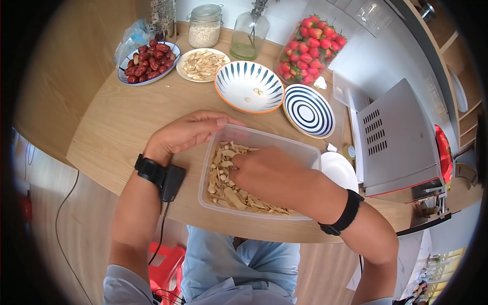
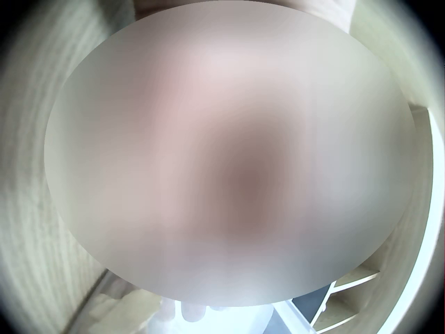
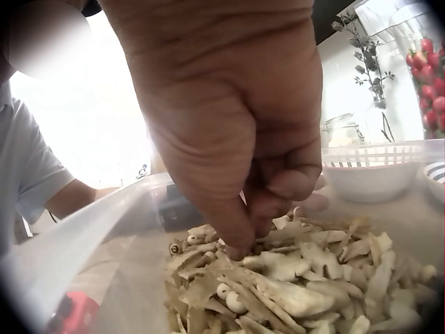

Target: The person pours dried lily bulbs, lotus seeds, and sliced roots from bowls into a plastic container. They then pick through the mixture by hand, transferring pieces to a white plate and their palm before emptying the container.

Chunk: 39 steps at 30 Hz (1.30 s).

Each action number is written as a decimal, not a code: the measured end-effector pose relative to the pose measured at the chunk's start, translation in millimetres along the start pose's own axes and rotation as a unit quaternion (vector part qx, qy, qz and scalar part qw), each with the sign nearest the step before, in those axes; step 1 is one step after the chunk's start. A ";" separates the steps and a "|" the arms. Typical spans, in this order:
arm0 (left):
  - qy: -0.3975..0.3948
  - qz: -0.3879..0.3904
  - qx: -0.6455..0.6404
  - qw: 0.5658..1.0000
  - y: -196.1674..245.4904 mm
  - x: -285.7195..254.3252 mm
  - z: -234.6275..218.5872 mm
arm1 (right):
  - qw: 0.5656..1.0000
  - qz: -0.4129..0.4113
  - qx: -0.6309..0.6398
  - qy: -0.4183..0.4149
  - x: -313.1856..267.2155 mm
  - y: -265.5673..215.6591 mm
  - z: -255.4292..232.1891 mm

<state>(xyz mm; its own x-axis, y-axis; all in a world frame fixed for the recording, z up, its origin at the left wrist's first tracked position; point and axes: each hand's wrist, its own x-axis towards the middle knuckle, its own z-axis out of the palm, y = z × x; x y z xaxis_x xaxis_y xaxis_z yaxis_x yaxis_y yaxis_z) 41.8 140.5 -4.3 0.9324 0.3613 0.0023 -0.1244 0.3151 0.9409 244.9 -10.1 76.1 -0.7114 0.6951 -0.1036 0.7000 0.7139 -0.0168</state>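
A clear plastic tub holds a heap of dried, pale root slices with a few small round cream-coloured seeds among them. Reaching down into it, my right hand has its thumb and fingers bent close together, tips right at the slices. I cannot tell whether anything is pinched there. At the tub's far left corner, my left hand lies outside the wall, its fingertips against the rim. Behind the tub, a white bowl with an orange rim contains a few similar round seeds.
Along the back stand a plate of red dates, a plate of pale slices, a lidded glass jar, a glass vase and a container of strawberries. A blue-ringed plate and a grey appliance are to the right.
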 end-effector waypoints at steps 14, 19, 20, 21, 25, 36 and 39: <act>0.023 0.001 0.003 1.000 -1.1 -1.1 0.3 | 0.980 0.045 0.175 0.082 -6.8 23.3 -27.4; 0.010 0.003 -0.005 1.000 -2.3 0.1 0.5 | 0.945 0.134 0.226 0.197 16.9 62.7 -45.8; 0.004 0.004 -0.003 1.000 -1.4 0.8 0.4 | 0.938 0.154 0.227 0.214 22.3 72.2 -44.8; -0.003 0.004 -0.002 1.000 -1.0 1.0 0.4 | 0.942 0.151 0.193 0.230 27.6 83.6 -38.5; -0.001 0.003 -0.002 1.000 0.4 -0.3 1.7 | 0.951 0.138 0.098 0.259 37.0 87.9 -28.2; 0.018 0.001 0.011 1.000 2.8 -1.5 6.3 | 0.991 0.024 0.129 0.036 24.4 0.8 -0.9; 0.010 0.003 0.006 1.000 1.6 0.0 5.3 | 0.991 0.036 0.126 0.029 25.9 1.4 6.7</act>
<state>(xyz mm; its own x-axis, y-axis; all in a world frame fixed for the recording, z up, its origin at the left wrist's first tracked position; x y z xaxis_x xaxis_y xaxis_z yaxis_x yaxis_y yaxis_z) 43.4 136.3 -1.0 0.9249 0.3801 0.0012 -0.1252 0.3016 0.9452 228.0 8.4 66.8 -0.6560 0.7526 -0.0573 0.7376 0.6231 -0.2600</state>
